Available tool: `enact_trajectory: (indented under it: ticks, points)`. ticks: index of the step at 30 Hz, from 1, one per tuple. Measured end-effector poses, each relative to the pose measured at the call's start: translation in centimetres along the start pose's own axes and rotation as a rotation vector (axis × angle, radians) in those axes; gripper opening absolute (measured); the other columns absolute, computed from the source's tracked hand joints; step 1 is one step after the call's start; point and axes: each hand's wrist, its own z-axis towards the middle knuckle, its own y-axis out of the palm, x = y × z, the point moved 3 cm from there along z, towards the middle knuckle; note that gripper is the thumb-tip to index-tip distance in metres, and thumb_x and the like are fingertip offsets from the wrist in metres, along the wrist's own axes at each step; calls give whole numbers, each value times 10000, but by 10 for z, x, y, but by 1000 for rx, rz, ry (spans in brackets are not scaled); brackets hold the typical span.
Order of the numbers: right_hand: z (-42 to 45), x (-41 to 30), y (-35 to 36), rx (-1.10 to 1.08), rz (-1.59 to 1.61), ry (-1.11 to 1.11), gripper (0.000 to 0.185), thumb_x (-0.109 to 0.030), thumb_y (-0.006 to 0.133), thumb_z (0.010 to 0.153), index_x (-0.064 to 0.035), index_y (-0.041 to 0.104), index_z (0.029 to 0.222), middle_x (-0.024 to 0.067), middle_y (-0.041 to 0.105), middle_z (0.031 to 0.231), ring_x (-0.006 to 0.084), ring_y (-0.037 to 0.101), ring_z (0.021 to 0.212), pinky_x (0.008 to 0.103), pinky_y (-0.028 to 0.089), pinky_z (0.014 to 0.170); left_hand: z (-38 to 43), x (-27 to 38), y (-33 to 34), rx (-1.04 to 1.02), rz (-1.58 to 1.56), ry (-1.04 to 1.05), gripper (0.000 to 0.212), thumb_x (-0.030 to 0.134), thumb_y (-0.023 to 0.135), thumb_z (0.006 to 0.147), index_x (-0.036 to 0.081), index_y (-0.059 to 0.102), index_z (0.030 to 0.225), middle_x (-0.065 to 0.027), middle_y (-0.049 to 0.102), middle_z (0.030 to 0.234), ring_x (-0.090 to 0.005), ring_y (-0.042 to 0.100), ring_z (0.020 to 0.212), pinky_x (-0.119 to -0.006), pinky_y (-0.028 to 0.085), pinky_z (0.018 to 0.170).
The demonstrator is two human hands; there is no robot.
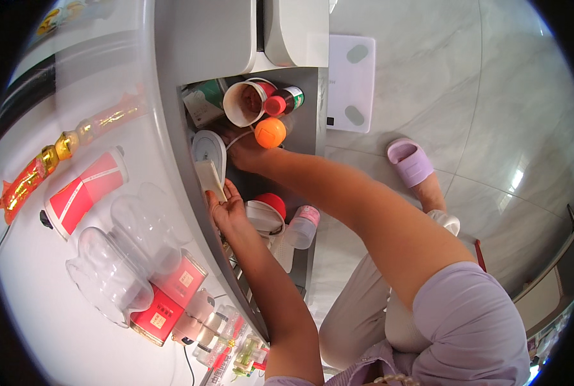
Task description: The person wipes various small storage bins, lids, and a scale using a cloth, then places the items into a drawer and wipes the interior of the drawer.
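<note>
My left hand [228, 208] is in an open grey drawer or shelf compartment [320, 91], its fingers around the lower end of a flat cream-coloured piece [211, 179]. This piece lies over the edge of a round white disc-like lid or device [208, 147]. My right hand [246, 152] reaches in beside the disc, near a thin white loop or cord [238, 137]. Its fingers are in shadow and partly hidden, so I cannot tell whether they grip anything. An orange-capped container [270, 132] stands right by that wrist.
Around the hands are a white tub [241, 103], a red-capped dark bottle [284, 100], a red-and-white container [266, 217] and a pink-lidded clear jar [302, 227]. A glossy white top [41, 270] bears a glass vase [108, 275] and red boxes [157, 313]. On the floor lies a scale [352, 82].
</note>
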Motion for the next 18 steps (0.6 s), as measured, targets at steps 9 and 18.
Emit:
enact_trajectory:
  ticks: [9, 18]
  points:
    - [-27, -10, -26, -476, -742, -282, 533, -224, 503, 753, 3, 449, 1232, 158, 449, 1271, 306, 416, 1201, 393, 286, 1052, 25, -28, 0, 95, 0, -45, 260, 180, 525, 892, 16, 520, 1094, -149, 603, 1022, -293, 602, 919, -427, 544, 764]
    - [-28, -27, -54, -805, -811, -390, 563, -222, 519, 766, 1, 416, 1273, 155, 430, 1314, 292, 386, 1244, 393, 266, 1070, 21, -44, 13, 86, -36, -70, 289, 199, 434, 936, -1, 495, 1137, -157, 598, 1036, -298, 602, 937, -435, 555, 768]
